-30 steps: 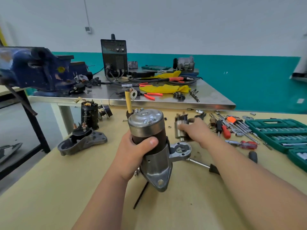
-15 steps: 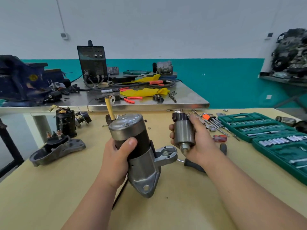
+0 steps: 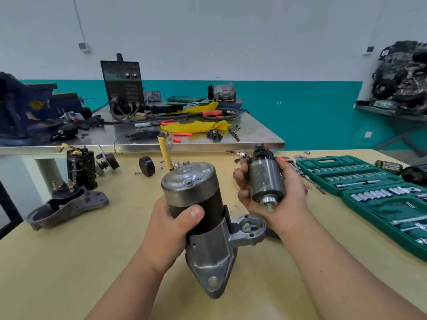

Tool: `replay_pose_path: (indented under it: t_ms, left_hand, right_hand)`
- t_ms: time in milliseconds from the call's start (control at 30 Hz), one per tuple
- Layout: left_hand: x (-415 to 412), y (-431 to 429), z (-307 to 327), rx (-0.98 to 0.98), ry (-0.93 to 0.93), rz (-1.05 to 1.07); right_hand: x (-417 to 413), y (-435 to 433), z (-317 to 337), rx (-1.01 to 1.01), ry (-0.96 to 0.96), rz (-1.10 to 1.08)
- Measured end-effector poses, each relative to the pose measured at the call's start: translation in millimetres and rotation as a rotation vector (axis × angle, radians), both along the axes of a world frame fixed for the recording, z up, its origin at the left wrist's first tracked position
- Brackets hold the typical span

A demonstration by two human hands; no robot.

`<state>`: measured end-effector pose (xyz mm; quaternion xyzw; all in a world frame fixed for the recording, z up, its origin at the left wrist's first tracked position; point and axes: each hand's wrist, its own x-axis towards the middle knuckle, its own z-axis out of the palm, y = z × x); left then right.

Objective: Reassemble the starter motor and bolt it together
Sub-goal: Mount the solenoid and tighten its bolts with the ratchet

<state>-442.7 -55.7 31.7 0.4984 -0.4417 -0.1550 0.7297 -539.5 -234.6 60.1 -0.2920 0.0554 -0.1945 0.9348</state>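
Fingers point(image 3: 195, 213) of the left hand point(image 3: 166, 232) curl round the starter motor point(image 3: 189, 181) by its black body (silver cap up, cast nose down) above the wooden bench point(image 3: 69, 262). The right hand point(image 3: 286, 204) grips the grey solenoid point(image 3: 265, 179) just beside it, palm hiding its far side. Open bench lies nearer; socket cases point(image 3: 360, 174) sit right.

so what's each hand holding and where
The left hand grips the starter motor round its dark middle; right hand holds the solenoid round its cylindrical side.
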Motion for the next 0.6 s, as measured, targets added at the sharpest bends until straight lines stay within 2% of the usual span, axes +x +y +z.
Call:
replay_pose_path:
  t_ms: [233, 333, 400, 500, 600]
  left_hand:
    - [-4.7, 2.6, 6.6, 0.025, -0.041, -0.007]
    - [-6.8, 3.8, 8.5, 0.023, -0.064, -0.018]
    - [-8.5, 4.3, 10.2, 0.011, -0.086, -0.014]
    - [-9.5, 3.9, 10.8, -0.009, -0.095, -0.018]
    - [-9.8, 3.1, 9.3, -0.006, -0.08, -0.018]
  right_hand:
    - [-1.7, 5.4, -4.6, -0.126, -0.08, 0.114]
    - [0.5, 7.2, -2.2, -0.153, 0.008, 0.057]
    - [4.3, 7.2, -0.1, -0.05, 0.111, -0.008]
    - [4.9, 3.2, 2.0, 0.13, 0.143, -0.05]
    - [-1.2, -6.0, 4.8, 0.082, 0.109, -0.046]
